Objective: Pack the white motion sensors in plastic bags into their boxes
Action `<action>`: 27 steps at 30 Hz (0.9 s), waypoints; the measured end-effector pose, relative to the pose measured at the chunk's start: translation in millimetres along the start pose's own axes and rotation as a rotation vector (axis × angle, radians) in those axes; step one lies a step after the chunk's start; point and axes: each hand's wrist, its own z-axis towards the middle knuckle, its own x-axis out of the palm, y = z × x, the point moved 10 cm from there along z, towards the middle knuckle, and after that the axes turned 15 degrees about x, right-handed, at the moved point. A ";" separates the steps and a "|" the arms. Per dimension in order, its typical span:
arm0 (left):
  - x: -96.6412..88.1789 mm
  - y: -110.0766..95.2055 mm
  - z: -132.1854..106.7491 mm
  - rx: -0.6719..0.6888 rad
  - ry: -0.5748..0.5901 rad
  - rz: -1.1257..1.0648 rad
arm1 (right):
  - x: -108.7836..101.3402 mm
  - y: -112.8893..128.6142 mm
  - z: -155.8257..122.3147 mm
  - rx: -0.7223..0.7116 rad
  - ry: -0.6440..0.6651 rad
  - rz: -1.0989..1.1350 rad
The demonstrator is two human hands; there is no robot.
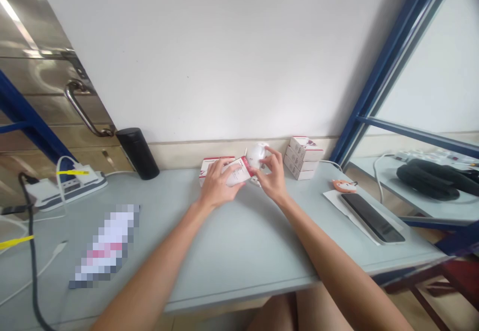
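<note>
Near the back of the table, my left hand (219, 186) is closed around a small white-and-red box (238, 171), which it holds tilted. Right beside it, my right hand (273, 174) curls its fingers against a white rounded object (256, 155) with a smooth domed face; its exact kind is unclear. The right thumb comes close to the red end of the held box. Behind my left hand lie more red-and-white boxes (207, 164), partly covered by the fingers. To the right stands a stack of similar boxes (299, 159).
A black cylindrical bottle (138, 154) stands at the back left, near a power strip (71, 189) with cables. A blurred-out flat item (107, 246) lies at left. On the right are a phone (372, 217), white paper (335, 201) and an orange object (344, 186).
</note>
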 end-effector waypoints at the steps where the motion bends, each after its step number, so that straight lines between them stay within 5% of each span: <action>1: 0.2 0.7 -2.2 -0.009 -0.026 -0.015 | 2.4 -0.1 -0.3 -0.002 0.025 -0.007; 6: 3.9 4.9 -12.1 -0.085 -0.177 -0.135 | 12.6 10.0 -5.5 -0.031 0.123 -0.071; 11: 11.1 1.8 -13.5 -0.160 -0.265 -0.245 | 9.6 23.3 -7.3 -0.036 0.080 -0.080; 27: 36.5 9.6 -27.2 -0.306 -0.218 -0.244 | 10.8 -14.9 0.5 0.193 -0.002 0.086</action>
